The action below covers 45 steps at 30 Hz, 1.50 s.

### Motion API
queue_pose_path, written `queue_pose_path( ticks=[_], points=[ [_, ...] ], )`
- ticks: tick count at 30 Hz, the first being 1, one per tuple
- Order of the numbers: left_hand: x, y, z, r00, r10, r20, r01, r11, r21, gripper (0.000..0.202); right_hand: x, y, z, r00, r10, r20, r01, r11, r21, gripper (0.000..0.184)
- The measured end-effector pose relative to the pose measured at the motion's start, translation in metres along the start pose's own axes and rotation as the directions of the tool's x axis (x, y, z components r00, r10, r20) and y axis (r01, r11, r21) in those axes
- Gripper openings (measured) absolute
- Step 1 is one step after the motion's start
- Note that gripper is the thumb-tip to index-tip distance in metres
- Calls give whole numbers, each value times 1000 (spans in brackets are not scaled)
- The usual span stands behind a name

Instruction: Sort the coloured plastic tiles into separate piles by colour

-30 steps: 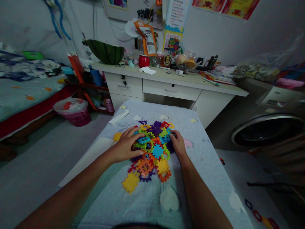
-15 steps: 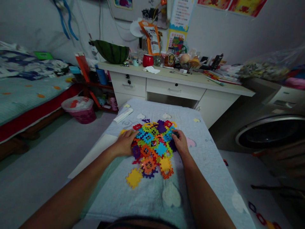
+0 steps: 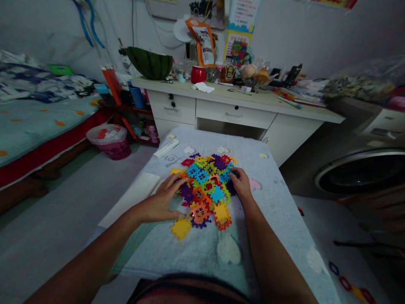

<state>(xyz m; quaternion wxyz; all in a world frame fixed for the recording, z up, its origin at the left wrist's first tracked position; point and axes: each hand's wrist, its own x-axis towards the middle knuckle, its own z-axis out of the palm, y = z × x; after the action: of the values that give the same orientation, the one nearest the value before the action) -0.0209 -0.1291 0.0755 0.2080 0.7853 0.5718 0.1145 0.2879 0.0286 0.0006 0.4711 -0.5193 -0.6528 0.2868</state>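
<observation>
The pile (image 3: pixel 207 185) of toothed pieces lies on the tabletop (image 3: pixel 268 228), between the two hands. The left hand (image 3: pixel 160 202) is spread, fingertips at the pile's left edge, thumb just above one yellow piece (image 3: pixel 181 228); it grasps nothing visible. The right hand (image 3: pixel 242 185) curls against the right edge; whether it grips a piece, I cannot tell. Overlap hides the total, but two blue window pieces (image 3: pixel 201 176) sit on top and one orange window piece (image 3: pixel 199 212) nearer. Beyond stand one red pot (image 3: pixel 198 74), one jar (image 3: pixel 228 72) and one pouch (image 3: pixel 205 44); the jar's label and the poster's (image 3: pixel 243 19) characters are too small to read.
</observation>
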Motion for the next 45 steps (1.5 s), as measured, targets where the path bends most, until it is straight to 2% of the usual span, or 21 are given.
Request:
queue_pose_path(
  ticks=[2, 5, 7, 9, 14, 16, 19, 23, 27, 29, 31, 32, 34, 36, 40, 45],
  points=[
    [-11, 3, 13, 1000, 3, 28, -4, 999, 39, 125, 0, 0, 0, 1000, -3, -4, 3, 1000, -10, 29],
    [-18, 4, 34, 1000, 26, 15, -28, 996, 90, 140, 0, 2, 0, 1000, -5, 0, 5, 1000, -20, 29],
    [-17, 2, 43, 999, 34, -13, -32, 994, 101, 141, 0, 3, 0, 1000, -8, 0, 8, 1000, -19, 29],
    [-12, 1, 46, 997, 54, -47, -49, 992, 113, 132, 0, 3, 0, 1000, -17, 1, 17, 1000, -22, 28],
    [9, 9, 39, 988, 101, -121, -77, 979, 187, 95, 0, 0, 0, 1000, -17, 8, 17, 1000, -25, 28],
    [20, 13, 36, 981, 89, -174, -45, 969, 242, 77, 0, -2, 0, 1000, -13, 7, 14, 1000, -22, 27],
    [39, 17, 34, 962, 82, -262, -10, 964, 266, 68, -1, -3, -1, 1000, -11, 8, 11, 1000, -24, 27],
    [57, 18, 31, 906, 56, -419, 32, 979, 200, 53, -1, -1, -1, 1000, -23, 20, 24, 999, -40, 28],
    [56, 31, 34, 821, 91, -564, -10, 989, 145, 44, -1, 2, -1, 999, -26, 24, 27, 999, -44, 29],
    [49, 46, 42, 824, 201, -530, -109, 974, 200, 46, -1, 1, -1, 999, -32, 21, 33, 998, -53, 28],
    [41, 63, 53, 849, 365, -382, -266, 920, 288, 48, -1, -1, -1, 999, -40, 18, 41, 998, -54, 28],
    [38, 71, 60, 846, 437, -305, -343, 884, 317, 47, -1, -2, -2, 999, -42, 17, 43, 998, -48, 27],
    [35, 84, 71, 816, 553, -170, -480, 811, 336, 45, -1, -5, -3, 999, -39, 15, 40, 999, -24, 27],
    [37, 91, 79, 784, 615, -84, -557, 757, 341, 41, -1, -7, -4, 1000, -20, 5, 20, 1000, 12, 28],
    [49, 95, 80, 747, 661, -70, -590, 708, 387, 31, -1, -9, -6, 999, 37, -6, -37, 997, 65, 30],
    [64, 91, 71, 770, 625, -130, -496, 714, 495, 13, 0, -5, -6, 999, 54, 6, -54, 995, 87, 30]
  ],
)
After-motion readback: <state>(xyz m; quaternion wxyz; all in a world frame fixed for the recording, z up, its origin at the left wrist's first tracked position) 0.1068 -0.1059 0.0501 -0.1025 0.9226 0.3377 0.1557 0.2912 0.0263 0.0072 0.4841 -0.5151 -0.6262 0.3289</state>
